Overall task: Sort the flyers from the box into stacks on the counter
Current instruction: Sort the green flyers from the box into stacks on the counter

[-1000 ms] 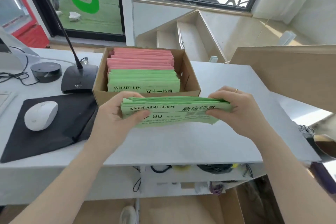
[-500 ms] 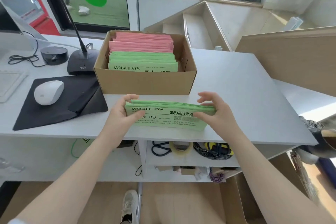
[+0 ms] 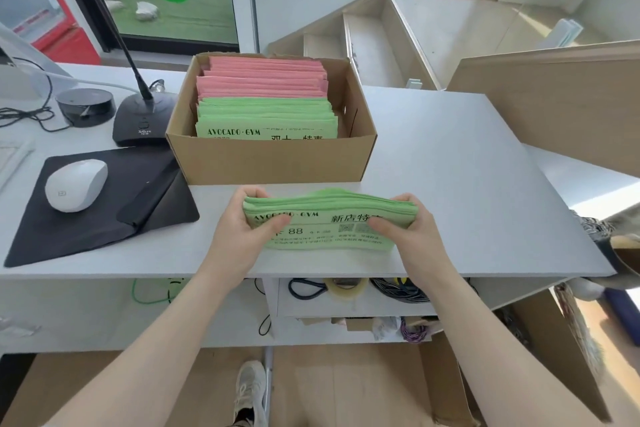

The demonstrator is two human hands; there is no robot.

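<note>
A thick bundle of green flyers (image 3: 329,218) stands on its long edge on the grey counter (image 3: 450,184), just in front of the cardboard box (image 3: 270,159). My left hand (image 3: 242,229) grips its left end and my right hand (image 3: 405,229) grips its right end, thumbs on the printed front. Inside the box, more green flyers (image 3: 266,118) stand in the near half and pink flyers (image 3: 263,78) fill the far half.
A black mouse pad (image 3: 104,211) with a white mouse (image 3: 76,185) lies left of the box. A desk microphone base (image 3: 142,121) and a round black device (image 3: 85,106) sit behind it. A tan board (image 3: 554,107) leans at the right. Cables and tape fill the shelf below.
The green bundle has come down from in front of the box toward the counter's near edge, both hands still gripping it. The camera tilted downward.
</note>
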